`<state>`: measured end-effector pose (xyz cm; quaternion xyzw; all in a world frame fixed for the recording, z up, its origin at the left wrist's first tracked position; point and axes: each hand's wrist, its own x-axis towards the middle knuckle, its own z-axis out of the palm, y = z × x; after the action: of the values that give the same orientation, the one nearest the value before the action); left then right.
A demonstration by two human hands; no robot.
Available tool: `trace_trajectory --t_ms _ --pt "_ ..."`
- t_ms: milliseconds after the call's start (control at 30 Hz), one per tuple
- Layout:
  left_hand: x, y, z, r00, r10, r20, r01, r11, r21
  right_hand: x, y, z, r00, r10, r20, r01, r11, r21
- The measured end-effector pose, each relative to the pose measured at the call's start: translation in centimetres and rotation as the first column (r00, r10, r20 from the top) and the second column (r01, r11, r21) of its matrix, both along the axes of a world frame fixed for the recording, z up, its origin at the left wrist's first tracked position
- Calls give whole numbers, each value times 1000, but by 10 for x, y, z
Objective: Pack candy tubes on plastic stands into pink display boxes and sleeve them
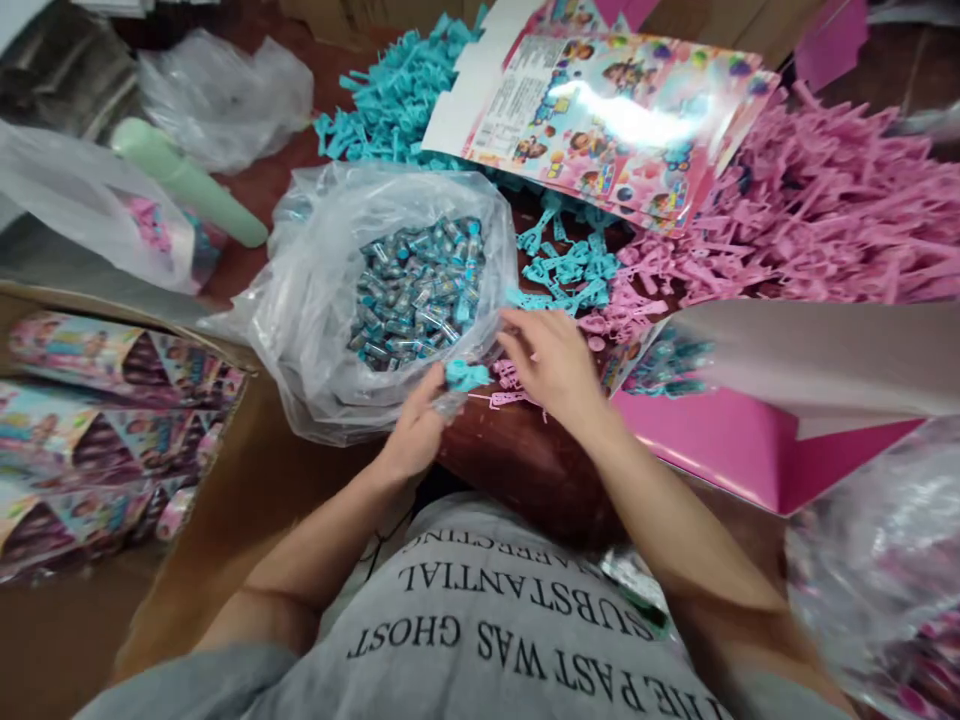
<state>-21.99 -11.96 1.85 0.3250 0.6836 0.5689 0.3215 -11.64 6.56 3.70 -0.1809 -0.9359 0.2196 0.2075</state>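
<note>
My left hand point(418, 428) is closed on a small turquoise plastic piece point(466, 375) at the front rim of a clear plastic bag. In that bag point(315, 330) lie many small clear vials with blue caps point(420, 290). My right hand point(559, 365) is just right of the bag's rim, its fingers bent but apart, with nothing visible in them. Turquoise plastic pieces point(574, 272) lie beyond its fingertips. Pink plastic pieces point(511, 375) lie partly beneath it, on the dark red table point(517, 470).
Printed card sheets point(600, 130) rest between a turquoise heap point(405, 90) and a pink heap point(847, 200). A pink-and-white box point(712, 440) stands right. At left are a carton point(187, 530) with printed packages point(82, 430) and a pale green cylinder point(191, 185).
</note>
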Motion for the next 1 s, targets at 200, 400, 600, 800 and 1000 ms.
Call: trace_trajectory --t_ms 200,400,600,800,1000 --pt "-45 -56 -2 984 97 -153 -125 974 -191 -110 -19 -16 891 121 437 -77 990 -117" --pt "-58 -60 -5 994 101 44 -92 982 -167 -60 -9 -5 926 377 8 -344 853 -394" --pt "-58 -35 5 992 -128 -8 127 986 -113 -15 -12 -3 855 460 -238 -514 699 -497" --pt "-49 -32 5 858 -113 -502 97 994 -59 -10 -21 11 934 342 102 -234 802 -549" --pt "-58 -53 3 831 0 -556 -59 994 -87 -41 -27 11 935 176 308 30 826 -563"
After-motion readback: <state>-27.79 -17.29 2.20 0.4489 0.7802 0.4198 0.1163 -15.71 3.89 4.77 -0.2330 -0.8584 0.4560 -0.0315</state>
